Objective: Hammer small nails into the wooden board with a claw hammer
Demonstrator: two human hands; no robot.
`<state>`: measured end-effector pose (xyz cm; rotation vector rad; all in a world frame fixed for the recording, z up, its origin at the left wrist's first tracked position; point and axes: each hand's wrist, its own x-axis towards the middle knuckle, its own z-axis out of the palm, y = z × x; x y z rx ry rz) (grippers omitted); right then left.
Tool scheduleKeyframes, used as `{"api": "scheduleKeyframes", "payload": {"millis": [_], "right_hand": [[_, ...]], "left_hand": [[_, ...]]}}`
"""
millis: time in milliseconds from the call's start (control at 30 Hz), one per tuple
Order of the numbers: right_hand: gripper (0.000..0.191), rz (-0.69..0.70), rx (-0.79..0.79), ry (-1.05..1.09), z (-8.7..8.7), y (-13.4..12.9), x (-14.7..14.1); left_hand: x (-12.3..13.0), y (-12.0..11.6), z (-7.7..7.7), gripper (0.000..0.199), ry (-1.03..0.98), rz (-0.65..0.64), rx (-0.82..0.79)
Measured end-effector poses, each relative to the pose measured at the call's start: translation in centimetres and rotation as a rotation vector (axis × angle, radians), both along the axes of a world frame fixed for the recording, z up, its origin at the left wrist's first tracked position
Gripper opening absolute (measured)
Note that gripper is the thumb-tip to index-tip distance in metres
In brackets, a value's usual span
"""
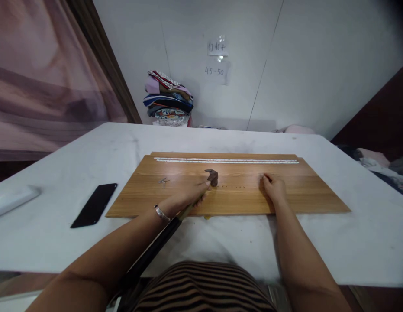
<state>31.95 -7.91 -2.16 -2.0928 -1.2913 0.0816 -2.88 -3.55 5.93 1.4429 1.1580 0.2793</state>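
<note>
My left hand (pixel 196 193) is wrapped around the handle of a claw hammer (pixel 213 177), close below its dark, rusty head. The hammer's long dark grip runs back under my left forearm. Over the right half of a wooden board (pixel 175 201), my right hand (pixel 275 189) pinches a small, thin, shiny piece that looks like a nail (pixel 261 175); it is blurred. A row of small dark nail heads or holes (pixel 232 186) lies in the board between my hands. Several loose nails (pixel 163 181) rest on the board's left part.
Two white marked strips (pixel 227 161) run along the board's far side. A black phone (pixel 95 205) lies left of the board on the white table (pixel 58 173). At the left edge is a white object (pixel 14 200). Folded clothes (pixel 170 100) are stacked behind the table by the wall.
</note>
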Motion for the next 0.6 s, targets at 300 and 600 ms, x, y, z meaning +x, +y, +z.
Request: {"api": "scheduleKeyframes", "payload": {"millis": [300,600], "right_hand": [[0.035,-0.042,0.013,0.023,0.06,0.06,-0.04],[0.03,-0.027,0.004,0.022,0.37,-0.04,-0.26]], "left_hand": [[-0.08,-0.14,0.41,0.041,-0.044,0.005,0.003],[0.03,-0.2,0.16,0.039,-0.001,0.032,-0.039]]}}
